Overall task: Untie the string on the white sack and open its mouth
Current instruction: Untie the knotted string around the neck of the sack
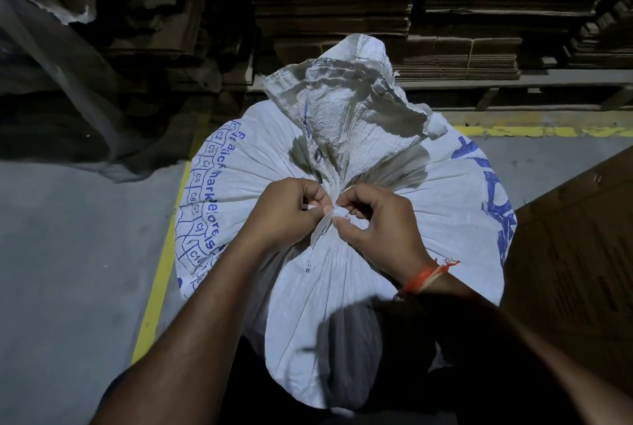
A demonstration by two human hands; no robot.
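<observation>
My left hand (286,210) and right hand (371,224) both pinch the thin, slippery string (323,224) on the soft, heavy white sack (342,270).

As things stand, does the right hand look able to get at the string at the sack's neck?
Probably yes: the right hand is already at the gathered neck of the white sack, pinching the string opposite the left hand, with nothing between.

Under your left hand (284,212) and right hand (376,226) the white sack (342,270) is woven plastic cloth, matt and creased. Between your fingertips the string (322,227) looks like flat, pale tape. Beyond your hands, stacked cardboard (342,13) is dull brown and ribbed-edged.
</observation>
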